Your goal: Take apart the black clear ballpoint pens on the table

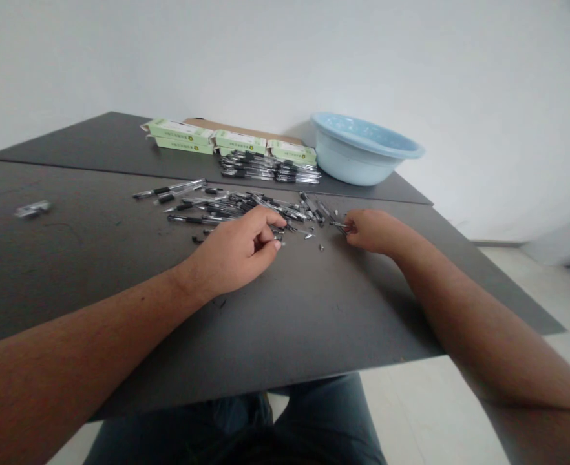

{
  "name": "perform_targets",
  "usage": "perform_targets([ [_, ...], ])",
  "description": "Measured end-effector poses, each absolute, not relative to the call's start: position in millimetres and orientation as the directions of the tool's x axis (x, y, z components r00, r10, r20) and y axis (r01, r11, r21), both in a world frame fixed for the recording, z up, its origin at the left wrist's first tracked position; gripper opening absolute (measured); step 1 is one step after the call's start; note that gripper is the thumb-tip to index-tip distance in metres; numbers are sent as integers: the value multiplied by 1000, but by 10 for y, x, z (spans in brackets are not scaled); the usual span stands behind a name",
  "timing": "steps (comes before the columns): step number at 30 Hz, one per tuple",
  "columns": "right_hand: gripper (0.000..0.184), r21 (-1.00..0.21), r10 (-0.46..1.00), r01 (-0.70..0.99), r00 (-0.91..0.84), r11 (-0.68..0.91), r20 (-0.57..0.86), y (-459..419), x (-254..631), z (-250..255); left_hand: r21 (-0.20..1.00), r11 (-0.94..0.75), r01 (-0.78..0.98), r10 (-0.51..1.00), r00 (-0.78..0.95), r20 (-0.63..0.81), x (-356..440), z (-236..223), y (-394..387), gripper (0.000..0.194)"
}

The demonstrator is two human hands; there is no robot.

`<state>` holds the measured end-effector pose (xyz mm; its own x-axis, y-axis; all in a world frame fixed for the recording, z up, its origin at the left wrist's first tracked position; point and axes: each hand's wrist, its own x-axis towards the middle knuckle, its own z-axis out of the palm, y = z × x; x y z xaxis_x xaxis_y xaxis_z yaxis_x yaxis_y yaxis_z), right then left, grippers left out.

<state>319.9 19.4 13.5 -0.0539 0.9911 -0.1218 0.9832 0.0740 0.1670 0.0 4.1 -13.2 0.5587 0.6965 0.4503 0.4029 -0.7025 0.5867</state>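
A scatter of black and clear pens and loose pen parts (227,208) lies across the middle of the dark grey table (95,271). My left hand (239,248) rests on the table at the near edge of that scatter, fingers curled in a pinch on a small pen part. My right hand (369,231) lies to the right of the pile, fingers closed on a thin pen piece that points left. A few tiny parts (321,247) sit on the table between the two hands.
Three green and white boxes (227,141) and a row of assembled pens (270,169) lie at the back of the table. A light blue plastic basin (360,148) stands at the back right. A small clear item (33,208) lies far left. The floor shows right.
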Motion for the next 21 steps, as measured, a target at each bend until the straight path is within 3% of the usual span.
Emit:
perform_targets([
  [11, 35, 156, 994, 987, -29, 46, -109, 195, 3248, 152, 583, -706, 402, 693, 564, 449, -2, -133, 42, 28],
  [17, 33, 111, 1000, 994, -19, 20, -13, 190, 3324, 201, 581, -704, 409, 695, 564, 446, -4, -130, 39, 28],
  [21, 22, 127, 996, 991, -20, 30, -83, 201, 3352, 240, 581, -701, 414, 698, 562, 443, -1, -122, 29, 28],
])
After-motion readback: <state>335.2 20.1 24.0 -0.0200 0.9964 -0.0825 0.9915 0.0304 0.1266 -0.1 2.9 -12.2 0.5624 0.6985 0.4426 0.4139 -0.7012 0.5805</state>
